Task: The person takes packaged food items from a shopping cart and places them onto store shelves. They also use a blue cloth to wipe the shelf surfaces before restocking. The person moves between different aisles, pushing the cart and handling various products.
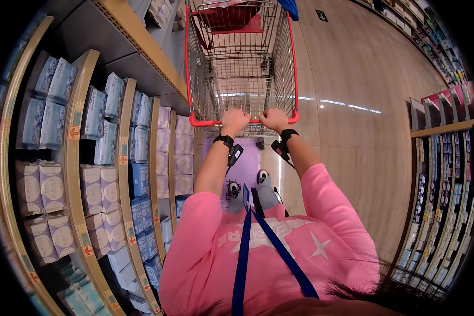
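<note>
Before me is a metal-wire shopping cart [237, 79] with a red rim and a red push handle [206, 123]. Around the left half of this handle my left hand [235, 120] is closed. My right hand [274, 119] grips it a short way to the right. Each wrist wears a black strap with a small dark device hanging from it. At the cart's far end, a red bag [231, 17] with a strap rests in the raised wire basket. Wire mesh shows across the main basket's bottom.
Shelves on the left hold packs of soft goods [57, 85] in blue, white and purple wrapping. To the right stands another shelf [438, 205] with many small boxes. A glossy tiled floor [347, 130] runs between them. A blue item [288, 8] hangs at the cart's far right corner.
</note>
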`<act>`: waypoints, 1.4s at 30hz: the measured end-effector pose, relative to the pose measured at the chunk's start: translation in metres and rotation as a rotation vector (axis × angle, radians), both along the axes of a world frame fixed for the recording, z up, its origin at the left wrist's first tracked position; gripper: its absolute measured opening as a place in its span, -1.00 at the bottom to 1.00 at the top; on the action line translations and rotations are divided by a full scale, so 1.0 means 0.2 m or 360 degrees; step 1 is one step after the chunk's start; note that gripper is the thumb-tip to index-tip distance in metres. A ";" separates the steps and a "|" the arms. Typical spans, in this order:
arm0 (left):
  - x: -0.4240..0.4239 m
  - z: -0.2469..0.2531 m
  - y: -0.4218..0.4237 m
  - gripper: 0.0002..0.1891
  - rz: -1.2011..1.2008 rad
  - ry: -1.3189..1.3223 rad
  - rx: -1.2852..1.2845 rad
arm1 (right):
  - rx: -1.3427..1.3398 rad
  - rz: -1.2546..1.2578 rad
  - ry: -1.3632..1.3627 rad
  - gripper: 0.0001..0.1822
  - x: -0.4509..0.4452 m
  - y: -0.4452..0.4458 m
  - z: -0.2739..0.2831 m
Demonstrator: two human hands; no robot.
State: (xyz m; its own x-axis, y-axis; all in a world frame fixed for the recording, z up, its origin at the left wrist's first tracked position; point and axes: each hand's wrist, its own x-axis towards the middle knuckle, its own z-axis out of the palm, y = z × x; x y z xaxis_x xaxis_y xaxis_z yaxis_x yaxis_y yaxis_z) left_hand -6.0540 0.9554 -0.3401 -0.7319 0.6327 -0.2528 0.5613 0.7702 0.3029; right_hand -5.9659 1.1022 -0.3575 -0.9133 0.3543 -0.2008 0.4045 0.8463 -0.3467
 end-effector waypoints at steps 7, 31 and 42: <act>-0.25 -0.01 0.14 -0.58 0.0184 0.0054 -0.0019 | 0.0016 0.0063 -0.0007 -0.59 -0.26 0.11 0.06; -0.30 0.32 -0.56 -0.69 0.0946 0.1123 0.0745 | -0.0473 0.1217 0.1162 -0.61 -0.84 -0.61 0.40; -0.42 1.26 -1.49 -0.52 0.1477 0.1996 0.0899 | -0.1166 0.1491 0.1803 -0.45 -1.49 -1.70 1.29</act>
State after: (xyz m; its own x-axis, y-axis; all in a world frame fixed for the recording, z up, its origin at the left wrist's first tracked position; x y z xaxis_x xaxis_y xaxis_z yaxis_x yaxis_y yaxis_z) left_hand -6.1383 0.6576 -0.0884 -0.4459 -0.3059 0.8412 0.0983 0.9174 0.3857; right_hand -6.2635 0.7617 -0.1002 -0.5309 -0.2373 0.8136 -0.8473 0.1668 -0.5042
